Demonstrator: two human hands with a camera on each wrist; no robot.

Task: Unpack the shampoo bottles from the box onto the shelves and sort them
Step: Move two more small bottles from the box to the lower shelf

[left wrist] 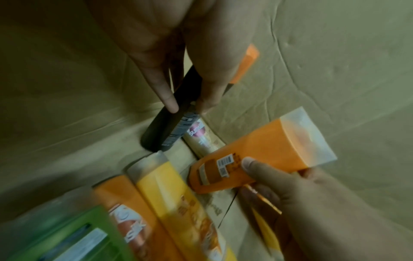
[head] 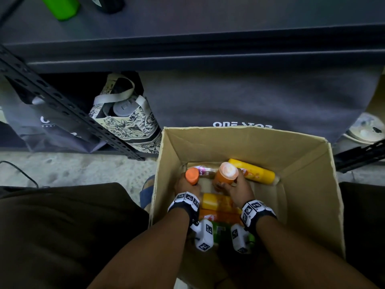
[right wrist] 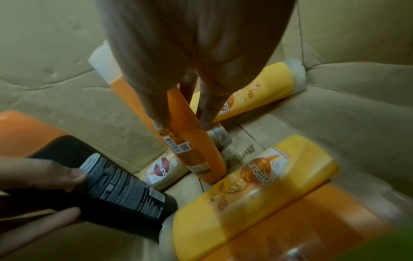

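Note:
An open cardboard box (head: 302,159) on the floor holds several shampoo bottles. My left hand (head: 186,186) grips a black bottle (left wrist: 165,130) with an orange cap (head: 192,175), held upright near the box's back left. My right hand (head: 237,189) grips an orange bottle (head: 226,175) with a pale cap, upright beside it. A yellow bottle (head: 256,173) lies along the back wall and a beige bottle (head: 205,173) lies behind the two held ones. Another yellow bottle (head: 216,202), an orange one (head: 220,215) and a green one (head: 223,232) lie under my wrists.
A dark metal shelf (head: 187,46) runs across above the box, with a green bottle (head: 60,7) on it at the far left. Below it stand a patterned tote bag (head: 125,119) and a dark fabric bag (head: 250,101). A perforated shelf upright (head: 68,113) slants at left.

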